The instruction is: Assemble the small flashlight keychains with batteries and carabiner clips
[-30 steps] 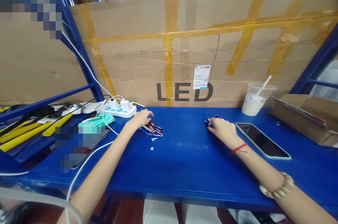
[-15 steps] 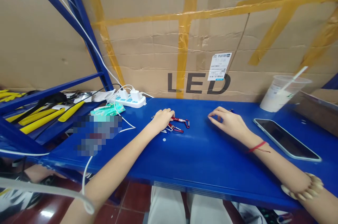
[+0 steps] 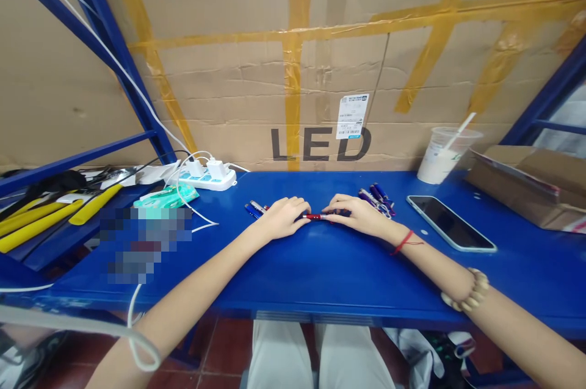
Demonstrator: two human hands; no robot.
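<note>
My left hand [image 3: 284, 218] and my right hand [image 3: 356, 215] meet at the middle of the blue table [image 3: 320, 267]. Between their fingertips lies a small red keychain flashlight [image 3: 315, 217]; both hands pinch it, one at each end. Just left of my left hand lie a few more small flashlights [image 3: 254, 209], blue and red. Another small pile of blue flashlights [image 3: 378, 196] lies just behind my right hand. A red string is tied round my right wrist and a bead bracelet sits further up the forearm.
A smartphone [image 3: 450, 231] lies face up at the right, with a plastic cup and straw [image 3: 441, 162] behind it and a cardboard box [image 3: 526, 190] beside. A white power strip [image 3: 208, 176] with chargers and cables is at the back left. Yellow-handled tools [image 3: 50, 218] lie on the left shelf.
My left hand left the pile at the left with a red flashlight and moved to the centre. My right hand came in from the right pile and took its other end.
</note>
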